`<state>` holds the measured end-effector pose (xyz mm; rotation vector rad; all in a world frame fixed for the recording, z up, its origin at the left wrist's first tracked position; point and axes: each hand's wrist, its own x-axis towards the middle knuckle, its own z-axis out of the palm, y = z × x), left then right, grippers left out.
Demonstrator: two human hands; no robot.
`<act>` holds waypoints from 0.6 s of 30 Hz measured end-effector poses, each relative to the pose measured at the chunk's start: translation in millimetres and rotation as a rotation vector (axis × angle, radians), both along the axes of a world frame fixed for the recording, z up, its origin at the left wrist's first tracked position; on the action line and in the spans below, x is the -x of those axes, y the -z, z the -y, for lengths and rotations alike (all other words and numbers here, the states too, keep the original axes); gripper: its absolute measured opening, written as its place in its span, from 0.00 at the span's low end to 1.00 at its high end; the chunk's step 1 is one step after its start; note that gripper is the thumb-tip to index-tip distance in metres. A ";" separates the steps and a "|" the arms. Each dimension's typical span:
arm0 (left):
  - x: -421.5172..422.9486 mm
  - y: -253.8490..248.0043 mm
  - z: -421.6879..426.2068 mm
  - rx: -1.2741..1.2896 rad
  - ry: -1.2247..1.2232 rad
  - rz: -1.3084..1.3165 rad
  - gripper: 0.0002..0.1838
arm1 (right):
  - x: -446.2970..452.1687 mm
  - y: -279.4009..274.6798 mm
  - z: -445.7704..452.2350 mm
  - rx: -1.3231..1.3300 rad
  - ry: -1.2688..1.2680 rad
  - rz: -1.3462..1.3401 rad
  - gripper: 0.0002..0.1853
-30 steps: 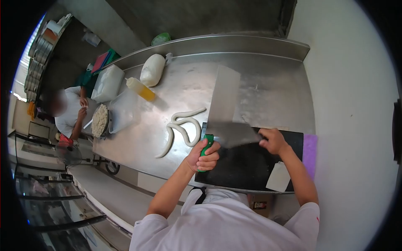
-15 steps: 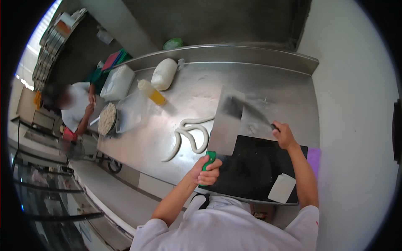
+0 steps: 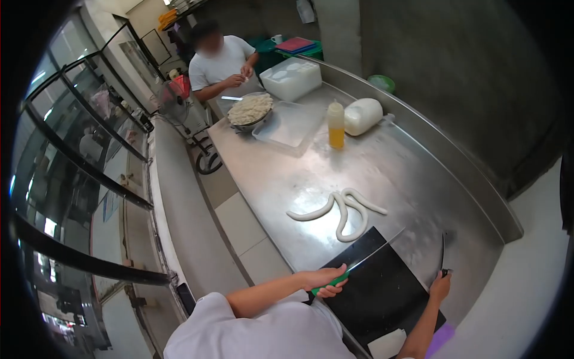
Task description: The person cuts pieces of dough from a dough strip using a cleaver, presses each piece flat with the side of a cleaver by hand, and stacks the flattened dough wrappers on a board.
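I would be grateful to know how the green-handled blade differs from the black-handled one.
The green-handled blade is in the left hand; the black-handled blade is in the right hand. The green-handled blade looks longer than the black-handled blade. Both are held one-handed.

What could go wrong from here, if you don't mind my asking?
The left hand grips a green-handled blade and the right hand a dark-handled blade; crossing them might nick a hand. The pale dough strands lie beside the black board, so a stray swing could cut them.
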<state>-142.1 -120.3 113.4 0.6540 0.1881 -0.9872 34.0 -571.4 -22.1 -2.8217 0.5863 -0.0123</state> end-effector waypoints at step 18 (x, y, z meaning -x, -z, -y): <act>19.3 88.7 -1.1 -0.993 -0.317 0.885 0.28 | 165.2 -37.2 -285.0 -1.677 -0.268 -0.372 0.24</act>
